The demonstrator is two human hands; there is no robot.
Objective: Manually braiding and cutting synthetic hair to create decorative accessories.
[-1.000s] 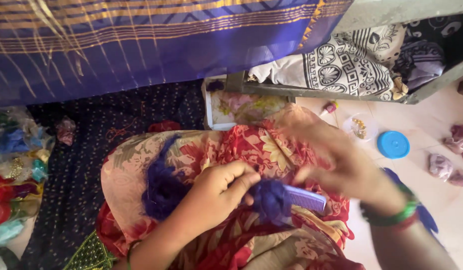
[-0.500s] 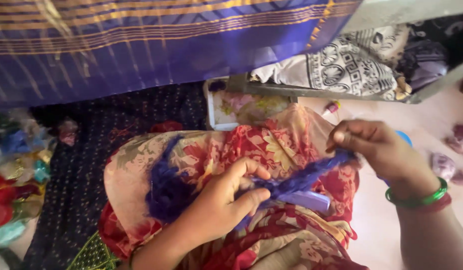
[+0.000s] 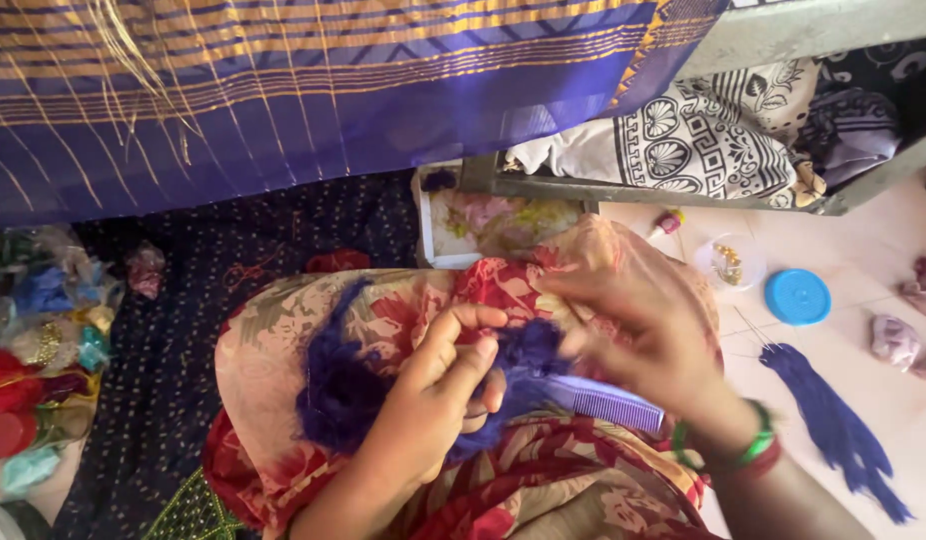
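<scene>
Left hand (image 3: 438, 385) fingers pinch the purple thread bundle (image 3: 348, 385) on the floral-cloth lap (image 3: 273, 350). Right hand (image 3: 643, 325), blurred, closes around the bundle's right end above the purple comb (image 3: 608, 405); exact finger spread indeterminate.

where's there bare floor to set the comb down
Bare pale floor lies at the right, between the blue lid, the blue tassel and the small clear dish. The left edge is crowded with a heap of coloured scraps. The lap is taken up by blue thread, the comb, the left hand and the blurred right hand.
</scene>
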